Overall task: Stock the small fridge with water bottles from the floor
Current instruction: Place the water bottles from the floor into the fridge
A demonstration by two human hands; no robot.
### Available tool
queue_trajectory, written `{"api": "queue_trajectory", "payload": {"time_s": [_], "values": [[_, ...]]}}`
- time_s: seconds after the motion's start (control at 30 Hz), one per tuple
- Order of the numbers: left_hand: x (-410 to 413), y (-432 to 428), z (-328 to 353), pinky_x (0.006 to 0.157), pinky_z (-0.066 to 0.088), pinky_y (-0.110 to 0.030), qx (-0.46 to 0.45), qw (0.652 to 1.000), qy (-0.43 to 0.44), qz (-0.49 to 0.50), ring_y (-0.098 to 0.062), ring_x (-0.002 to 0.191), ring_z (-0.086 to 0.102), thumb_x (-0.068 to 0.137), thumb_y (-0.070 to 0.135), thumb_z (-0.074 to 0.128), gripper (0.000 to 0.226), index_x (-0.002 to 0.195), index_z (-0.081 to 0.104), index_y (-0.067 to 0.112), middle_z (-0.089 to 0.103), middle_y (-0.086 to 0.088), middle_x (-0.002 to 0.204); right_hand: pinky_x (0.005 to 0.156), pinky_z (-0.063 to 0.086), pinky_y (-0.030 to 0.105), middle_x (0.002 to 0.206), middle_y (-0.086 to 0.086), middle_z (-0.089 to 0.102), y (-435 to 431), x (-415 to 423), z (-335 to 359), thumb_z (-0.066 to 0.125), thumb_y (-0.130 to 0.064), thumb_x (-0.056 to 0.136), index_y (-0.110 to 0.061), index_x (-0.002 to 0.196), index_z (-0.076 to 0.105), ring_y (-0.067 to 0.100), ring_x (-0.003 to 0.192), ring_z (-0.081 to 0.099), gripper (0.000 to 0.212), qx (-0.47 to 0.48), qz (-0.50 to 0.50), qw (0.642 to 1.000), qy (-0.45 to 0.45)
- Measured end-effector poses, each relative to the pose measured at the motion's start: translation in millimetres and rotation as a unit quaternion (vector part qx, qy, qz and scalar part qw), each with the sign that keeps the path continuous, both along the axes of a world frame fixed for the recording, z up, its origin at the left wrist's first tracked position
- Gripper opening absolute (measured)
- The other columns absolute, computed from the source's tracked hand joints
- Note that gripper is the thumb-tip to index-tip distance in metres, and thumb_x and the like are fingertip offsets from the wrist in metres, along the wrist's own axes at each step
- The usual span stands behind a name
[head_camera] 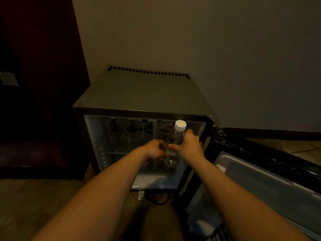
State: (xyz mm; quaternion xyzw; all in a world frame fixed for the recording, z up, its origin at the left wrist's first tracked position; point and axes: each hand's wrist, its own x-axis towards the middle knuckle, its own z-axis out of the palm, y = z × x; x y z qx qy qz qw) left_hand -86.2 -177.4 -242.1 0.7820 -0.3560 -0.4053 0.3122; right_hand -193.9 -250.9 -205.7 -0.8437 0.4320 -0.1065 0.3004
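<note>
The small grey fridge (139,94) stands open against the wall, its lit interior holding several bottles on the upper shelf. A clear water bottle (177,136) with a white cap is upright in front of the opening. My right hand (188,145) grips the bottle's middle from the right. My left hand (154,149) holds its lower part from the left, fingers curled. The bottle's base shows between both hands.
The fridge door (260,180) is swung open to the right, its inner shelf facing up. A dark wooden cabinet (40,84) stands to the left. A black cable (158,200) lies on the carpet below the fridge. The room is dim.
</note>
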Motion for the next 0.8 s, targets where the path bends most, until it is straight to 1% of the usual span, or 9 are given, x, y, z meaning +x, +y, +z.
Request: {"api": "queue_trajectory", "payload": {"time_s": [0.1,0.23,0.3,0.4,0.47,0.53,0.6,0.67,0.8], "values": [[-2,-7,-3,0.052,0.045,-0.009,0.007,1.000,0.014,-0.018,-0.011,0.079,0.055,0.089,0.002,0.052,0.040,0.129,0.048,0.006,0.053,-0.007,0.104,0.089,0.048,0.040,0.124,0.017,0.056,-6,4,-8,0.074,-0.028,0.077,-0.005,0.118,0.042,0.038,0.118,0.052,0.057,0.002,-0.023,1.000,0.011],[1,-18,-12,0.082,0.046,-0.028,0.008,0.999,0.049,-0.019,-0.018,0.103,0.052,0.091,0.001,0.048,0.048,0.137,0.040,0.011,0.055,-0.013,0.128,0.089,0.051,0.041,0.124,0.016,0.056,-17,10,-12,0.072,-0.029,0.079,-0.007,0.120,0.044,0.036,0.115,0.055,0.054,0.014,-0.055,0.998,0.010],[4,-24,-20,0.092,0.046,-0.035,-0.015,0.997,0.075,0.002,-0.024,0.110,0.055,0.089,-0.002,0.049,0.048,0.135,0.041,0.007,0.055,-0.018,0.130,0.089,0.048,0.039,0.125,0.016,0.054,-23,14,-11,0.069,-0.029,0.082,-0.005,0.121,0.046,0.036,0.118,0.052,0.052,0.013,-0.069,0.997,0.016],[5,-31,-34,0.083,0.046,-0.029,-0.031,0.995,0.085,0.048,-0.027,0.103,0.056,0.087,-0.005,0.049,0.041,0.127,0.047,-0.002,0.060,-0.020,0.111,0.088,0.047,0.037,0.124,0.016,0.056,-29,22,-14,0.066,-0.027,0.084,-0.004,0.117,0.052,0.036,0.118,0.051,0.043,0.022,-0.077,0.997,0.024],[4,-35,-41,0.066,0.046,-0.011,-0.046,0.993,0.088,0.060,-0.018,0.082,0.052,0.087,-0.010,0.048,0.038,0.124,0.048,-0.009,0.057,-0.010,0.085,0.086,0.047,0.036,0.120,0.017,0.058,-32,28,-20,0.065,-0.025,0.086,-0.004,0.114,0.056,0.035,0.115,0.054,0.037,0.030,-0.084,0.996,0.029],[3,-39,-47,0.059,0.044,-0.007,-0.052,0.992,0.093,0.071,-0.014,0.079,0.051,0.087,-0.012,0.046,0.038,0.125,0.047,-0.012,0.060,-0.012,0.089,0.087,0.048,0.036,0.120,0.019,0.060,-37,35,-26,0.064,-0.022,0.086,-0.002,0.114,0.059,0.036,0.115,0.056,0.035,0.032,-0.096,0.994,0.033],[4,-43,-50,0.080,0.048,-0.017,-0.060,0.990,0.099,0.078,-0.022,0.101,0.054,0.087,-0.009,0.049,0.042,0.129,0.046,-0.008,0.058,-0.022,0.120,0.091,0.048,0.037,0.123,0.020,0.058,-40,41,-31,0.061,-0.019,0.087,0.000,0.116,0.059,0.035,0.116,0.055,0.035,0.025,-0.100,0.994,0.043],[8,-45,-52,0.099,0.041,-0.033,-0.048,0.991,0.099,0.071,-0.030,0.120,0.051,0.087,-0.005,0.052,0.044,0.131,0.048,-0.003,0.052,-0.023,0.132,0.096,0.045,0.036,0.128,0.020,0.055,-42,47,-36,0.057,-0.016,0.089,0.000,0.122,0.056,0.034,0.120,0.053,0.037,0.006,-0.081,0.995,0.055],[17,-50,-56,0.102,0.041,-0.037,-0.011,0.992,0.102,0.072,-0.034,0.121,0.051,0.089,0.004,0.053,0.039,0.128,0.051,0.000,0.054,-0.021,0.130,0.109,0.032,0.033,0.141,0.017,0.044,-47,55,-45,0.050,-0.015,0.092,-0.002,0.134,0.045,0.030,0.131,0.042,0.044,-0.021,-0.049,0.996,0.069]]}}
